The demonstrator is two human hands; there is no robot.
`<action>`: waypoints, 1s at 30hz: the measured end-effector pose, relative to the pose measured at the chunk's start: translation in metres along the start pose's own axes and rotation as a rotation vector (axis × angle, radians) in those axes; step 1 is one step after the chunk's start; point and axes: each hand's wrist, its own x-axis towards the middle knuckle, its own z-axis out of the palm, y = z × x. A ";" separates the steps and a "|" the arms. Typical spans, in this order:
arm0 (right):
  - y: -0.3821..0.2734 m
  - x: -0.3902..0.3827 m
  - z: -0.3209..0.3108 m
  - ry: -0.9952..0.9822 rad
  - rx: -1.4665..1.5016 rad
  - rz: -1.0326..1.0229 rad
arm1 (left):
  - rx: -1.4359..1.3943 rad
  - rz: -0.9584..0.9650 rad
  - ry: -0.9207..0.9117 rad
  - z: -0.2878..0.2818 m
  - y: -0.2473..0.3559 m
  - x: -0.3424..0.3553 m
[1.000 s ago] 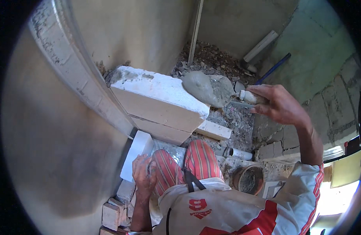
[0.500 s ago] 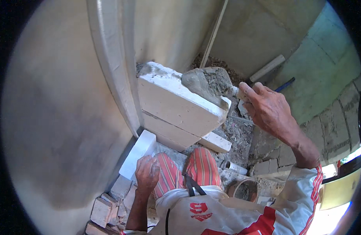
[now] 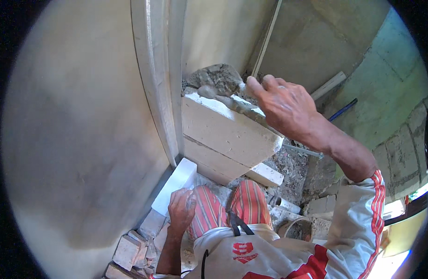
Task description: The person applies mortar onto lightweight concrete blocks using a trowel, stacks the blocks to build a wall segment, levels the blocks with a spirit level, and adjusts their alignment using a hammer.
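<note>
My right hand point(image 3: 288, 104) grips a trowel by its handle, which the fingers mostly hide. The grey, mortar-caked trowel blade point(image 3: 218, 78) is over the far left end of a low wall of pale blocks point(image 3: 228, 128). A ridge of wet mortar point(image 3: 244, 108) runs along the white top of this wall, from near the blade toward my right wrist. My left hand point(image 3: 181, 207) rests by my left knee, beside a white block point(image 3: 175, 183). Its fingers are loosely curled, and I see nothing in them.
A plastered wall point(image 3: 83, 139) and an upright frame post point(image 3: 160, 79) stand at left. Broken bricks point(image 3: 127, 251) lie lower left. Right of my knees are a loose pale block point(image 3: 266, 175), a white pipe piece point(image 3: 288, 205) and a round bucket point(image 3: 295, 229). Rubble covers the floor behind.
My right hand and the trowel have moved left along the wall top. Mortar now lies in a strip where the blade was. My left hand stays by the knee.
</note>
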 end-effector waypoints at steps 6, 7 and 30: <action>-0.002 0.004 0.002 0.059 0.015 -0.014 | 0.025 -0.028 -0.010 -0.003 -0.007 -0.010; -0.002 0.003 0.003 -0.013 0.031 -0.025 | 0.024 -0.039 -0.033 -0.002 -0.007 -0.010; 0.062 0.036 0.017 -0.269 0.663 -0.145 | 0.056 -0.083 -0.097 -0.006 -0.012 -0.017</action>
